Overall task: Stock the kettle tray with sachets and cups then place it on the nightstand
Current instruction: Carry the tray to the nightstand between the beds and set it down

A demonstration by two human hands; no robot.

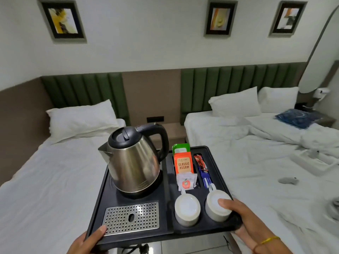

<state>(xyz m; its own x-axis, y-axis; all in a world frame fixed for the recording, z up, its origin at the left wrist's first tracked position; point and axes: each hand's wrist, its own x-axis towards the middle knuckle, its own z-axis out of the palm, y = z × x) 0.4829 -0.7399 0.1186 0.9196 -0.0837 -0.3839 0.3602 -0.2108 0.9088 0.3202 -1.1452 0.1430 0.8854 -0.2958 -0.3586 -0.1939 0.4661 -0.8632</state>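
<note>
Gripping the matte black tray point(170, 233) by its near rim, left hand point(88, 241) at 7 o'clock, right hand point(244, 219) at 5, thumb on an upturned white cup point(216, 208); steel kettle point(132, 162) at 11, paper sachets point(183, 165) at 1.

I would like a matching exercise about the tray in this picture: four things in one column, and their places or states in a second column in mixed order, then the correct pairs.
Things:
1. kettle
2. orange sachet
3. right cup
4. drip grate

Places or states:
A. under the right hand's thumb, upside down
B. flat metal, at the tray's near left corner
C. standing upright in a slot, printed "Classic Assam"
D. on the tray's far left part, lid shut

Pairs: 1-D, 2-C, 3-A, 4-B

Both hands, left hand and right hand, hold the tray by its near edge.
</note>
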